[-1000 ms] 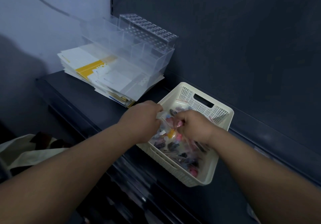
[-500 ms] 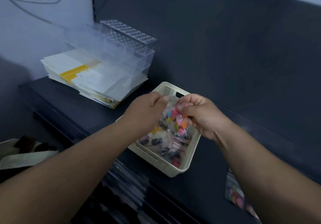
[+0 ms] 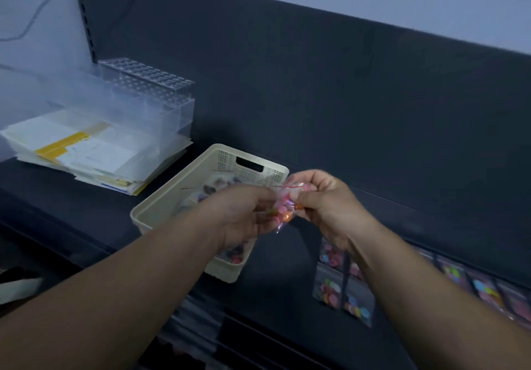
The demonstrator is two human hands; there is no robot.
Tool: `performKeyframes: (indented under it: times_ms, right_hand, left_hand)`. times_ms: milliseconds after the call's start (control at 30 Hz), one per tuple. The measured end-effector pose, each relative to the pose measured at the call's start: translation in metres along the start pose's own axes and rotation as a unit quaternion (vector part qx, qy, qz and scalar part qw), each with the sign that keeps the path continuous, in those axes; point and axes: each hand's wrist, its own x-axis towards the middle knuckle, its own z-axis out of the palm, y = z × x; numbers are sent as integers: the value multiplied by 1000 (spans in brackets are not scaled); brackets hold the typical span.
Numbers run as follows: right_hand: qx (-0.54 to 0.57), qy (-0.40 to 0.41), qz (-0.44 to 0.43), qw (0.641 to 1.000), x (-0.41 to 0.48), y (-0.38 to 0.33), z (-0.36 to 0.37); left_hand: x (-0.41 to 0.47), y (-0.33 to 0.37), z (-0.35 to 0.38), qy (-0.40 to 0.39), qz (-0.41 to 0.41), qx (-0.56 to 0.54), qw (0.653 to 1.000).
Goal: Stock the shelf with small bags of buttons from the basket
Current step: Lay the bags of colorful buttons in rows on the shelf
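Grip: the right hand (image 3: 324,200) and left hand (image 3: 244,217) both pinch one small bag of buttons (image 3: 283,211), held just over the right rim of the basket (image 3: 172,194).
The bag looks light, limp and slick, with loose buttons likely to shift inside. The sealed top edge by its red strip seems the surest hold. More bags (image 3: 330,289) lie on the shelf (image 3: 287,257). No writing is legible on the bag or the paper stack (image 3: 86,151).
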Motion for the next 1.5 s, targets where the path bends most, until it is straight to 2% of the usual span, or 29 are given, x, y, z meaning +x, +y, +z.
performKeyframes:
  times_ms: [200,500,600,767,933,1067,1233,1367,1400,1433,1500]
  right_hand:
    - [45,43,11,998,-45,8,-43]
    - [164,93,114,975,-96,20,-94]
    - [150,125,130,972,-108,27,-103]
    - [62,182,119,974,-123,37,-121]
    - [67,182,114,974,-139,42,-137]
    - [23,212,119,970,-150,49,-150]
    - [-78,310,136,938,-165,63,-163]
    - [-67,312,152,936,-165,81,-162]
    - [-111,307,151,933,-166,84,-162]
    - [-205,304,147,919,-167,86,-162]
    - [-415,283,123,856,-173,86,-164]
  left_hand:
    - [10,-25,41,8,16,81,997]
    - [15,-53,90,-18,9,196,980]
    - [18,-60,102,-24,-8,199,980]
    - [22,-67,122,-50,-28,177,983]
    - [24,-74,140,-81,-55,203,974]
    - [29,-79,148,-69,-42,207,975]
    - [36,-81,145,-27,-43,182,982]
    - [38,-83,141,-18,-41,178,983]
    - [37,-84,141,-17,-39,178,983]
    - [36,-84,141,-17,-38,178,983]
    - [34,-86,141,-16,-37,182,983]
